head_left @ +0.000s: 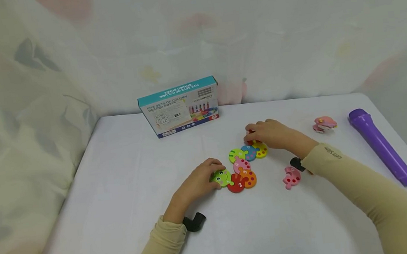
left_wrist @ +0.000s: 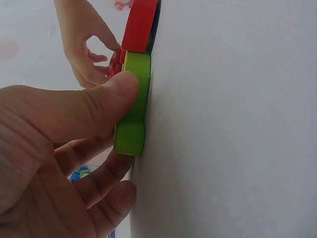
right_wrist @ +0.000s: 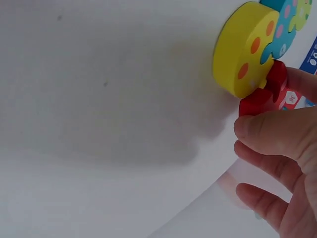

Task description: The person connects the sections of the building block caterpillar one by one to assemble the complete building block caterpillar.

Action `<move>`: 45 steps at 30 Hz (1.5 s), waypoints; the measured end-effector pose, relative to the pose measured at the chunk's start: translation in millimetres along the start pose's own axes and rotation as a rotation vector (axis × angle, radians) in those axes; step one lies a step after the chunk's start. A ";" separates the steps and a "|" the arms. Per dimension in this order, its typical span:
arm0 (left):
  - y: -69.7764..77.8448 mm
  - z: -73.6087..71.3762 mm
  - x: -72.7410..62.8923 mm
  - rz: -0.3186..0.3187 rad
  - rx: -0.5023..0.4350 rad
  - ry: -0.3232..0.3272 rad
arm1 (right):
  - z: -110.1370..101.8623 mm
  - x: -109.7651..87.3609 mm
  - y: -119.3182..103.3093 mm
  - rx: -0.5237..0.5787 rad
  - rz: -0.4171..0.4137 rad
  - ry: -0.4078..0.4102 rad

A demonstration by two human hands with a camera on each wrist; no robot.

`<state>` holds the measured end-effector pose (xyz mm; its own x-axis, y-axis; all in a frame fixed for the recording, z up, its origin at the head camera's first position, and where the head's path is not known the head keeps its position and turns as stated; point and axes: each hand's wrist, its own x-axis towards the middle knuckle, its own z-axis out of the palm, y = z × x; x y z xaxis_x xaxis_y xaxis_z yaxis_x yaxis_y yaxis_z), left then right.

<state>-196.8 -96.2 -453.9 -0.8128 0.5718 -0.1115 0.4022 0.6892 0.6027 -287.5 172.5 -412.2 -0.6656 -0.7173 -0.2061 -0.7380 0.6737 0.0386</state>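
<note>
A caterpillar puzzle of round, numbered pieces winds over the white table. My left hand [head_left: 201, 179] pinches its green smiling head piece [head_left: 221, 178] between thumb and fingers. Joined on from the head are a red piece [head_left: 236, 183], an orange piece [head_left: 248, 178], a pink piece [head_left: 242, 165], a light green piece [head_left: 236, 155], a blue piece [head_left: 249, 152] and a yellow piece [head_left: 261, 150]. At the far end my right hand [head_left: 269, 133] pinches another red piece [right_wrist: 257, 102] against the yellow one's edge; whether they fully interlock I cannot tell.
A loose pink spotted piece [head_left: 292, 177] lies below my right forearm, with a bit of orange [head_left: 309, 172] partly hidden by the sleeve. A cardboard box [head_left: 181, 108] stands at the back. To the right are a pink toy figure [head_left: 324, 123] and a purple tube [head_left: 382, 145].
</note>
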 end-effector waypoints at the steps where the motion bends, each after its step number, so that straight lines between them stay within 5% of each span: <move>1: 0.1 -0.1 0.0 0.001 0.000 0.000 | 0.0 -0.1 0.6 -0.012 -0.011 0.002; 20: 2.6 -1.9 -2.6 0.001 -0.013 0.002 | 10.2 0.5 6.6 -0.082 -0.082 0.034; 27: 0.9 -1.1 -2.6 0.004 -0.014 0.002 | 10.4 -18.5 1.1 0.062 0.068 0.090; 33: 1.6 -0.5 -1.7 0.003 -0.011 0.003 | 7.1 -61.3 -12.7 0.202 0.198 0.168; 39: 1.8 -1.0 -1.6 0.001 -0.011 0.009 | 13.2 -100.2 -31.7 0.272 0.355 0.080; 45: 1.2 0.5 -1.9 -0.003 -0.012 0.010 | 31.4 -115.4 -49.3 0.274 0.426 0.040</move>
<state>-194.6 -96.2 -453.4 -0.8181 0.5652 -0.1056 0.3948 0.6857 0.6115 -170.8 227.7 -421.0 -0.9087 -0.3716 -0.1902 -0.3476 0.9259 -0.1481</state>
